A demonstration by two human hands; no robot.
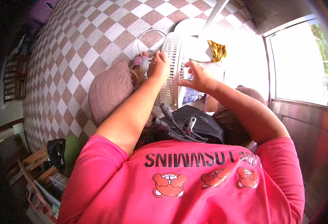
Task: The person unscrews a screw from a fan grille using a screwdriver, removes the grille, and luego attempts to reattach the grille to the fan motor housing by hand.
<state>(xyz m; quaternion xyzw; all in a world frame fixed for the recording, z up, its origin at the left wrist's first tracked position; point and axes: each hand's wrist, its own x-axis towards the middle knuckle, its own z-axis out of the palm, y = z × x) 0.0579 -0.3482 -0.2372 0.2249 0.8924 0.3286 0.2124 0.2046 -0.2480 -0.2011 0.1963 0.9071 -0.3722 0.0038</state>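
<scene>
Between my knees stands a white fan head with a slotted cage point(170, 71), turned edge-on. My left hand point(159, 68) is closed at the cage's left side, its fingers curled against the slats; their tips are partly hidden. Across from it, my right hand point(200, 77) is at the cage's right rim, thumb and fingers apart. The thumb meets the rim, and nothing shows between the fingers. Part of a pale rounded housing point(144, 66) shows left of the cage, beside my left hand. A thin cord point(149, 31) loops behind it.
Beyond the fan are a round white surface point(188, 26), a white pole point(215, 13) and a yellow cloth point(218, 51). Black cables point(173, 125) lie over a dark textured case point(205, 121) at my lap. A wooden rack point(35, 164) stands lower left; a bright doorway point(300, 63) is at right.
</scene>
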